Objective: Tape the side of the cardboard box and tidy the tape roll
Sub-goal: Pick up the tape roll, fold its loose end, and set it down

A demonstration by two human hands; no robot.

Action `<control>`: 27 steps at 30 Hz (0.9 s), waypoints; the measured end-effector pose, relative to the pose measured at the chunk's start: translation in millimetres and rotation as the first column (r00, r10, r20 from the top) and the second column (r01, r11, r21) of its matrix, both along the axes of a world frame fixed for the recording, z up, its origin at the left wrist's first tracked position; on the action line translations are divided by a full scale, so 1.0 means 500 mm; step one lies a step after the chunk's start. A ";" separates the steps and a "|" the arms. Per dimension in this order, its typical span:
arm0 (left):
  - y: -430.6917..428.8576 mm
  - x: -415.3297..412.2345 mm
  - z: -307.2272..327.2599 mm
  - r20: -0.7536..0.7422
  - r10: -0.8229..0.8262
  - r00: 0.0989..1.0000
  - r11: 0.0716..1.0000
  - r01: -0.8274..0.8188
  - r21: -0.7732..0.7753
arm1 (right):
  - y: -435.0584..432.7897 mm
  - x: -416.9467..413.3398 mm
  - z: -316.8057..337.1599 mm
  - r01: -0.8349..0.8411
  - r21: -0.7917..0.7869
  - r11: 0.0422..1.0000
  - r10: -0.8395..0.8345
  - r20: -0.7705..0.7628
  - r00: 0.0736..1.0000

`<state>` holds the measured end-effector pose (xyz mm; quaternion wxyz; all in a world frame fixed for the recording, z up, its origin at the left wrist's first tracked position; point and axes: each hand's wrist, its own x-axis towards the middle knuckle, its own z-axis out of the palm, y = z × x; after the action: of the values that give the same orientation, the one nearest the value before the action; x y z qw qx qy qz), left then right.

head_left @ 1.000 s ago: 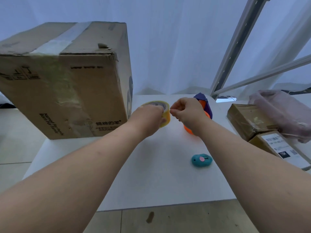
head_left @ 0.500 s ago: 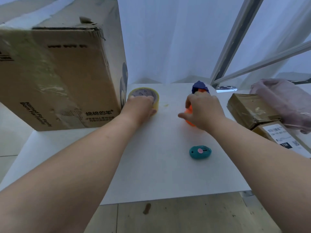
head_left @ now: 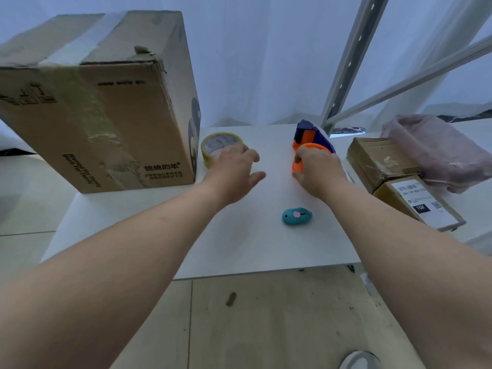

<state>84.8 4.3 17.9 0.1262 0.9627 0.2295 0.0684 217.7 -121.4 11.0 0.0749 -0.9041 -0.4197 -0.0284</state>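
**Inspector:** Start at the fingers. The left hand (head_left: 234, 173) hangs over the table with fingers spread and loose; the fingertips (head_left: 241, 151) overlap the near edge of the tape roll (head_left: 219, 147), but I cannot tell whether they touch it. Nothing is pinched. The right hand (head_left: 318, 171) is curled round the orange body of the tape dispenser (head_left: 310, 141), fingers closed on it from above.

**Clerk:** And the roll itself?

**Inspector:** Lying flat on the white table (head_left: 239, 243), just beside the lower right corner of the cardboard box (head_left: 106, 107). The box stands upright at the far left, with tape along its top seam and wrinkled tape down the facing side.

**Clerk:** Risks?

**Inspector:** In my judgement, two. The dispenser's blue end probably carries the cutting edge, so a careless lift could nick a finger. A sweep of the left arm could also knock the roll off the table's far edge.

**Clerk:** Surroundings?

**Inspector:** A teal cutter (head_left: 296, 216) sits in mid-table. Taped parcels (head_left: 383, 162) and a pink bag (head_left: 439, 150) lie at right. White curtain and metal frame behind, tiled floor below.
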 end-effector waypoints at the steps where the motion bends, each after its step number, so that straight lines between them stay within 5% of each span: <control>1: -0.015 -0.005 0.006 -0.022 -0.035 0.999 0.999 0.035 -0.008 | -0.010 -0.006 0.007 0.001 0.011 1.000 -0.002 0.013 1.000; 13: -0.185 0.026 -0.069 -0.297 -0.248 0.922 0.961 0.197 -0.192 | -0.167 -0.041 0.031 0.026 -0.053 0.998 -0.031 -0.091 0.995; 17: -0.170 0.012 -0.076 -0.193 -0.190 0.963 0.981 0.181 -0.063 | -0.159 -0.041 0.020 0.015 -0.052 0.999 -0.021 -0.115 0.993; 22: -0.118 -0.003 -0.043 0.009 -0.005 1.000 0.993 0.006 -0.115 | -0.123 -0.028 0.012 0.022 -0.013 1.000 -0.022 -0.010 1.000; 27: -0.087 0.045 -0.008 0.079 -0.014 0.997 0.997 0.019 -0.069 | -0.076 0.020 0.013 0.128 0.023 0.991 -0.127 -0.034 0.991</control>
<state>107.5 -39.3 13.7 0.1693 0.9561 0.2186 0.0969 227.5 -159.4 17.4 0.0912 -0.9284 -0.3593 -0.0237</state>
